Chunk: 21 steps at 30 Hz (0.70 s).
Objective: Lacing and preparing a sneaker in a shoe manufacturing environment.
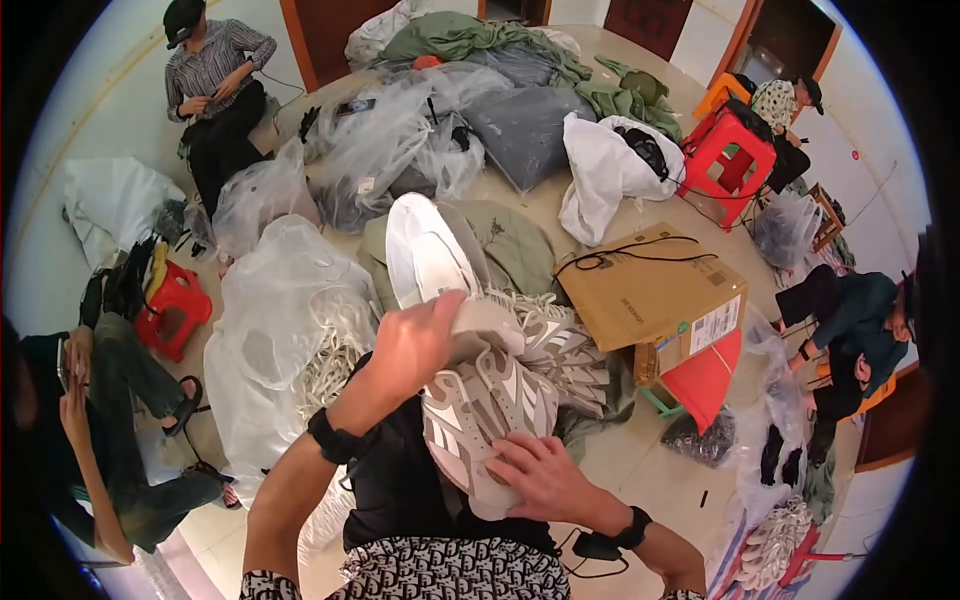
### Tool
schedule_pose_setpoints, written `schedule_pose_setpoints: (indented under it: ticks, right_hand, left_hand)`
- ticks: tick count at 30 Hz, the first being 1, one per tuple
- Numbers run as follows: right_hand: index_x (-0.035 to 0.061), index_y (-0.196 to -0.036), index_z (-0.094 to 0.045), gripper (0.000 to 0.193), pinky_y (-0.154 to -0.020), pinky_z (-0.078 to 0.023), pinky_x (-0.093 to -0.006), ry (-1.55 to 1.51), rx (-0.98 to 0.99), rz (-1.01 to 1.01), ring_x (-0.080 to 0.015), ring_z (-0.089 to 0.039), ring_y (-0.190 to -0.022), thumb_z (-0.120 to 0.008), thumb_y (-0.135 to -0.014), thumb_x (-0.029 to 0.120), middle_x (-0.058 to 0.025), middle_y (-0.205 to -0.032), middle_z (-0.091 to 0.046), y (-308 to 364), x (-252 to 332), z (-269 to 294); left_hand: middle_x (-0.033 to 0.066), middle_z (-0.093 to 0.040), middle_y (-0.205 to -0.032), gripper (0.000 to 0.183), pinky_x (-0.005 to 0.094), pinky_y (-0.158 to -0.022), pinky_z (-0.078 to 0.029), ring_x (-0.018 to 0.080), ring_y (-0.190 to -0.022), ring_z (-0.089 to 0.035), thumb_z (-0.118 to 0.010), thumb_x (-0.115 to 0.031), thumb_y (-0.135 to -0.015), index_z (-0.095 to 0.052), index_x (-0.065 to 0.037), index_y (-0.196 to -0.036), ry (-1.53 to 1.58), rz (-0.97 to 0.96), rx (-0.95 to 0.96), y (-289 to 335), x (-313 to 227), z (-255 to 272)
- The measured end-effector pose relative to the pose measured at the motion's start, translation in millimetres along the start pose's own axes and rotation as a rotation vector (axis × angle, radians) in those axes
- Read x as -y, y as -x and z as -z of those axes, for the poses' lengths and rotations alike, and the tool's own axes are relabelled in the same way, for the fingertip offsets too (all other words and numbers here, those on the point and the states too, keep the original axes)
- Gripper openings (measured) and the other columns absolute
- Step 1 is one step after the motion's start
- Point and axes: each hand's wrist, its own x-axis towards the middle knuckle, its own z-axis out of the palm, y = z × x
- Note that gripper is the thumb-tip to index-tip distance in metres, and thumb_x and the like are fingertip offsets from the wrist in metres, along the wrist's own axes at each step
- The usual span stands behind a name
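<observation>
Left hand point(412, 345) was closed over the heel of a beige-and-white sneaker point(480, 400), gripping it from above; right hand point(545, 478) lay below, fingers curled around the shoe's lower end. The sneaker hung between the two hands, over the person's lap. Just above the left hand a second shoe showed its white sole point(425, 255) — whether that hand also held it could not be told. To the right of both hands sat a cardboard box point(650, 295); to the left, a clear bag of white laces point(330, 345). Judged step: handling the sneaker — any next move called for a firm two-handed hold.
</observation>
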Motion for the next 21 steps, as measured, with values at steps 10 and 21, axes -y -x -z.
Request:
schedule_pose_setpoints:
  ticks: [10,21]
  right_hand:
    - [0.0068,-0.108,-0.051,0.053,-0.074,-0.038,-0.0356,0.082,-0.014,0.02,-0.0239,-0.044,-0.104,-0.061,-0.057,0.015,-0.0093,-0.111,-0.047,9.7,4.9,-15.0]
    - [0.0088,-0.117,-0.047,0.063,-0.078,-0.038,-0.0318,-0.046,0.138,-0.02,-0.0208,-0.044,-0.109,-0.07,-0.061,0.026,-0.0047,-0.116,-0.046,21.1,0.8,-10.0]
  left_hand:
    - [0.0215,-0.058,-0.073,0.021,0.0408,-0.055,-0.046,0.0363,-0.064,-0.058,-0.056,-0.013,-0.077,-0.054,0.0,-0.093,-0.209,0.228,0.065,-56.9,104.1,-0.1]
    - [0.0227,-0.061,-0.085,0.031,0.0417,-0.07,-0.043,0.0387,-0.08,-0.057,-0.061,-0.023,-0.072,-0.059,-0.002,-0.095,-0.09,0.727,-0.218,-32.8,200.4,-33.0]
